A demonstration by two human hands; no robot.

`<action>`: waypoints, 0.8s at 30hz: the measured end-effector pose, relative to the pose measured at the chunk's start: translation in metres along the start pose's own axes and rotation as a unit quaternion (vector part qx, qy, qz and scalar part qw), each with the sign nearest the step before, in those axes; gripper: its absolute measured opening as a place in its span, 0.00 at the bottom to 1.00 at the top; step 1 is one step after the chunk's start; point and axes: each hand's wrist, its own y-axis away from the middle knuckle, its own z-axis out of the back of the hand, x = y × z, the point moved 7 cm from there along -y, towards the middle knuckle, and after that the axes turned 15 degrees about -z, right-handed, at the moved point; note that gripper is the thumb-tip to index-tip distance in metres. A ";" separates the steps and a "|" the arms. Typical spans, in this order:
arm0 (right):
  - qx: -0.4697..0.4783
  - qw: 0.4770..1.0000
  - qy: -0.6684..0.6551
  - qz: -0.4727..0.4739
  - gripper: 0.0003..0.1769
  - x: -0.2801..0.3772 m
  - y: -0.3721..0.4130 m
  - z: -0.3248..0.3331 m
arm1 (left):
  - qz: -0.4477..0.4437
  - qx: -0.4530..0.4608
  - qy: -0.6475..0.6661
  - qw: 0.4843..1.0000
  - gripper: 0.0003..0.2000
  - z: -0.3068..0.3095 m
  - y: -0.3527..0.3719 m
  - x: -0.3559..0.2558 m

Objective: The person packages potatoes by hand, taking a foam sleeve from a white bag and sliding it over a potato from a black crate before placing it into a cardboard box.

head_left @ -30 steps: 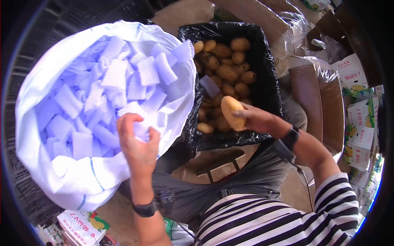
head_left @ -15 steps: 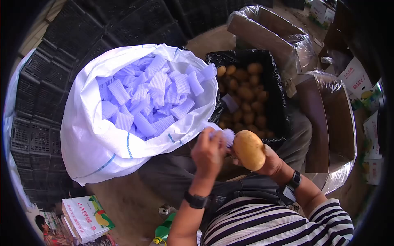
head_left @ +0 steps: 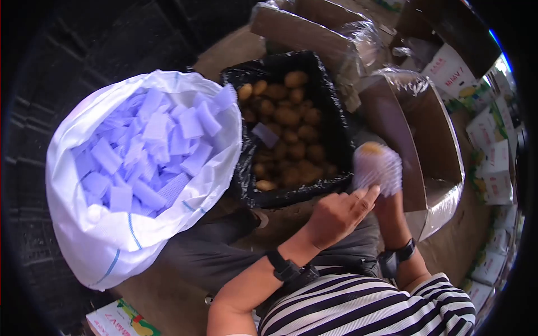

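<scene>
A yellow potato [head_left: 371,148] stands upright in my right hand [head_left: 386,200], which is mostly hidden behind it. A white foam net sleeve [head_left: 380,171] wraps the potato, with only its top end bare. My left hand [head_left: 343,217] is beside the sleeve's lower edge, fingers stretched toward it and fingertips touching or nearly touching it. Left of my hands, a black-lined crate [head_left: 343,131] holds many potatoes [head_left: 287,116] and one loose foam sleeve [head_left: 265,135]. Farther left, a big white woven sack [head_left: 73,224] is full of flattened foam sleeves [head_left: 159,131].
Open cardboard boxes with plastic liners stand on the right [head_left: 392,120] and at the back [head_left: 302,25]. Printed cartons [head_left: 493,168] line the far right. Another printed carton [head_left: 120,320] lies at lower left. Dark stacked crates [head_left: 112,39] rise behind the sack.
The foam sleeve, earlier in my left hand beside the bare potato, is now around the potato. Both hands have moved right with it, and the view has swung right.
</scene>
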 end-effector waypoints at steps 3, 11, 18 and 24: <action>0.010 0.904 -0.423 -0.061 0.26 0.060 -0.034 0.086 | 0.076 -0.053 -0.052 0.994 0.12 0.046 0.003 0.059; 0.082 0.765 0.631 -0.098 0.24 -0.077 -0.215 -0.063 | 0.358 0.281 -0.124 0.882 0.15 -0.028 0.122 0.271; 0.097 0.398 0.907 -0.097 0.15 -0.205 -0.316 -0.014 | 0.355 0.463 -0.196 0.788 0.18 -0.093 0.192 0.346; 0.073 0.570 0.810 -0.116 0.18 -0.150 -0.280 -0.022 | 0.373 0.182 -0.207 0.886 0.16 -0.051 0.178 0.328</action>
